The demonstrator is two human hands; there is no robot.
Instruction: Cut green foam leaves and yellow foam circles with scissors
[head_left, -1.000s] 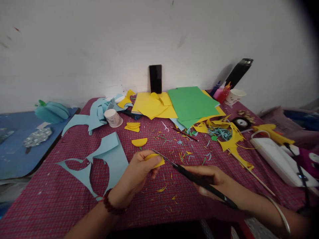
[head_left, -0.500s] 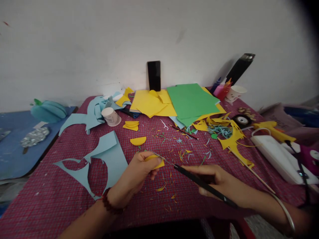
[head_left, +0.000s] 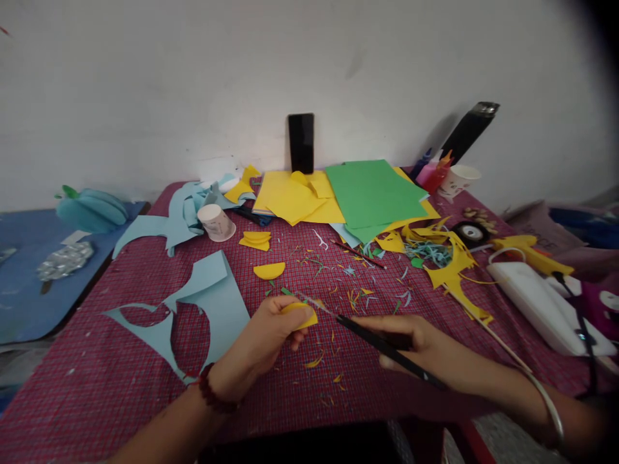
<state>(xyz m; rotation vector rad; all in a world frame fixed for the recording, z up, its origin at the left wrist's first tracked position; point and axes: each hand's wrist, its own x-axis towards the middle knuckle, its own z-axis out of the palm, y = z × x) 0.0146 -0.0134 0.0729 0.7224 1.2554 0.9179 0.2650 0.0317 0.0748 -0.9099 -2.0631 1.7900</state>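
My left hand (head_left: 268, 328) is closed on a small folded yellow paper piece (head_left: 304, 314), held just above the red checked tablecloth (head_left: 97, 380). My right hand (head_left: 416, 345) grips black-handled scissors (head_left: 382, 345); their blades point left and meet the edge of the yellow piece. Thin yellow, green and blue paper slivers (head_left: 358, 296) lie scattered on the cloth in front of both hands.
A cut-out light blue sheet (head_left: 213, 303) lies left of my hands. Yellow half-circles (head_left: 269, 269), a paper cup (head_left: 215, 222), yellow and green sheets (head_left: 372, 193), a phone (head_left: 300, 143) against the wall, a glue gun (head_left: 529, 252), a white box (head_left: 541, 306) and yellow offcuts (head_left: 454, 274) surround them.
The scissor blades have closed in on the yellow piece and my hands shifted slightly; the view drifted a little.
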